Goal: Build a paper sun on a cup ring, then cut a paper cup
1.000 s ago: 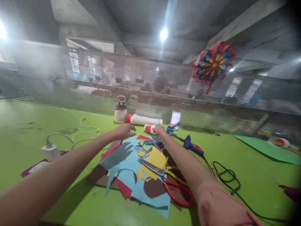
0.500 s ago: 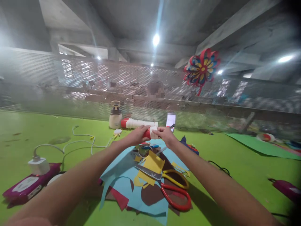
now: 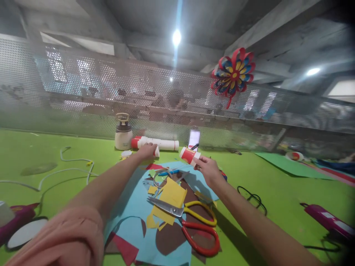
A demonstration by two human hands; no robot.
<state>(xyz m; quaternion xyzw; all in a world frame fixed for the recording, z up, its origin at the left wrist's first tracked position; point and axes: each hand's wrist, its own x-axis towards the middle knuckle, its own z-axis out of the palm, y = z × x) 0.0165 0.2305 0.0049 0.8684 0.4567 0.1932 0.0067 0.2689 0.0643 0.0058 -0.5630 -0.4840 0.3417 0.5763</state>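
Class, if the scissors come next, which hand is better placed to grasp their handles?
Probably the right hand: the scissors' handles lie nearer to it. It would need to put down its cup, but the left hand looks occupied too.

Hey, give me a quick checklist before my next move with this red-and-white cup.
1. Right hand has a grip on the red-and-white cup: ok.
2. Left hand has a secure grip on the white-ended piece: cannot tell; the hand hides most of it.
3. Cup and piece apart: ok, a gap shows.
4. Scissors away from both hands: ok, lying nearer the camera.
5. Blue paper clear of clutter: not ok; yellow scraps and scissors lie over it.
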